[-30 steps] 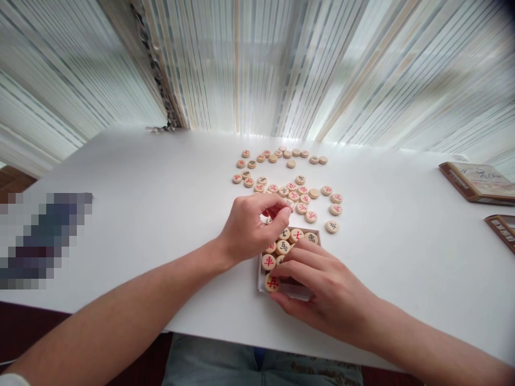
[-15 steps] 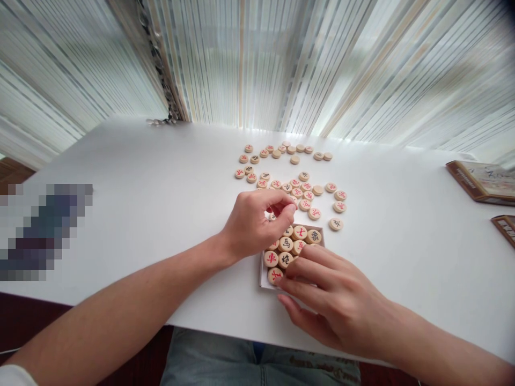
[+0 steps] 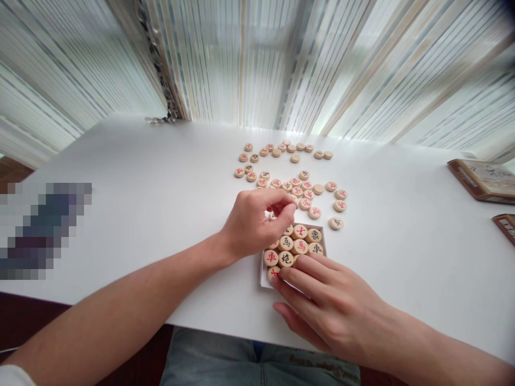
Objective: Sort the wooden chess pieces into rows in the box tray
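A shallow white box (image 3: 263, 279) at the table's front holds round wooden Chinese chess pieces set in rows, with red and black characters. My left hand (image 3: 261, 220) hovers over the box's far left corner, thumb and forefinger pinched together; whatever is between them is hidden. My right hand (image 3: 325, 292) lies over the near right part of the box, fingers stretched out and thumb apart. Its fingertips touch a red-marked chess piece (image 3: 273, 273) in the near left corner. The pieces under this hand are covered. Beyond the box, loose chess pieces (image 3: 315, 212) are scattered.
More loose pieces (image 3: 276, 153) lie farther back on the white table (image 3: 161, 187). Two brown boxes (image 3: 483, 179) sit at the right edge. A blurred-out patch (image 3: 48, 230) covers something at the left. Striped curtains (image 3: 257, 64) hang behind the table.
My right hand has shifted slightly toward me and flattened, with its fingers straighter, uncovering a black-marked piece at the box's right side. My left hand stays in place.
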Demonstrator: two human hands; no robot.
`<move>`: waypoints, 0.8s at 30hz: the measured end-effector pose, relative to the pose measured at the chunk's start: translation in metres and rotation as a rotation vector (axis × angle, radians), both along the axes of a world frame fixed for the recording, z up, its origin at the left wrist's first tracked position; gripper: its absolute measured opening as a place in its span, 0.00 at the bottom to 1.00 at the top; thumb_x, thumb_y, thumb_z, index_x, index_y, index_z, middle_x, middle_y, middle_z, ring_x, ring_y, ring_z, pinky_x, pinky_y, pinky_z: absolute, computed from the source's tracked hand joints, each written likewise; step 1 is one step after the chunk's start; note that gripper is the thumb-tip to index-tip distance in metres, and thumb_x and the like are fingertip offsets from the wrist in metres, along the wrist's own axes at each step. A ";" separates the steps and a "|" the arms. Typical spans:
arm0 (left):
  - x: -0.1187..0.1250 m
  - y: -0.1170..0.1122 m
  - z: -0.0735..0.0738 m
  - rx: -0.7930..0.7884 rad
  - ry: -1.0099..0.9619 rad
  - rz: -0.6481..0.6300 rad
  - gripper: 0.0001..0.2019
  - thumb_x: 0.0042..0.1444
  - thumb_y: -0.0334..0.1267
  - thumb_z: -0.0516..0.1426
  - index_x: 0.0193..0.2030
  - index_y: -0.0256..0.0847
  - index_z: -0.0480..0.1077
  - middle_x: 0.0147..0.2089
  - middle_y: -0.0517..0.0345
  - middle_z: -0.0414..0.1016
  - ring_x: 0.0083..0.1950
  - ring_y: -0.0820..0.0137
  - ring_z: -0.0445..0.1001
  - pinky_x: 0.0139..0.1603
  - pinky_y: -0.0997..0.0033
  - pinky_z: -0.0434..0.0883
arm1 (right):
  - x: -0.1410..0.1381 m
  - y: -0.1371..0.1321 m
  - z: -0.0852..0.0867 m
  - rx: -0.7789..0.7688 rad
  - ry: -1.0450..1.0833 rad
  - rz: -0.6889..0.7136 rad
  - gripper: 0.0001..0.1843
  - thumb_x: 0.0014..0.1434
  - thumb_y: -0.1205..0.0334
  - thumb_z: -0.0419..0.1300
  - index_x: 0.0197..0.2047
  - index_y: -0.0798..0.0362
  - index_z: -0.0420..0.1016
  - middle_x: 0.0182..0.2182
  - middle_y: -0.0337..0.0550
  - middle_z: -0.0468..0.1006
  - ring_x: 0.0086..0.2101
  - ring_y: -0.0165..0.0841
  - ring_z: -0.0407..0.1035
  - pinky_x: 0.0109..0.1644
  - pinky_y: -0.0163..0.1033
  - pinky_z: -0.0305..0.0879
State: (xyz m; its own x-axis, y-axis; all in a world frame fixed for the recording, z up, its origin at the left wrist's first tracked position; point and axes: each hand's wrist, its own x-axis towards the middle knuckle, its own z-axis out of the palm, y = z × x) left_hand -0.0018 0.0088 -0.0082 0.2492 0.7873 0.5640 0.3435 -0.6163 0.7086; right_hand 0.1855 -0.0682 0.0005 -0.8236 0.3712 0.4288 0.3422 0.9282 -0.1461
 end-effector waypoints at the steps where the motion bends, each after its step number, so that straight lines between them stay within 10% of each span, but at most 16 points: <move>1: 0.000 0.000 0.000 -0.002 0.001 0.000 0.08 0.63 0.29 0.60 0.33 0.39 0.79 0.32 0.58 0.85 0.33 0.71 0.81 0.37 0.72 0.77 | 0.000 0.000 0.000 -0.005 0.002 0.001 0.12 0.70 0.70 0.61 0.36 0.59 0.83 0.29 0.48 0.78 0.30 0.41 0.67 0.32 0.47 0.68; 24: 0.000 -0.001 0.000 0.003 0.011 -0.006 0.08 0.63 0.29 0.60 0.34 0.40 0.80 0.33 0.58 0.86 0.34 0.70 0.82 0.38 0.71 0.78 | 0.014 0.012 0.003 -0.096 -0.034 0.100 0.11 0.73 0.73 0.58 0.46 0.60 0.84 0.43 0.53 0.87 0.35 0.40 0.73 0.38 0.48 0.72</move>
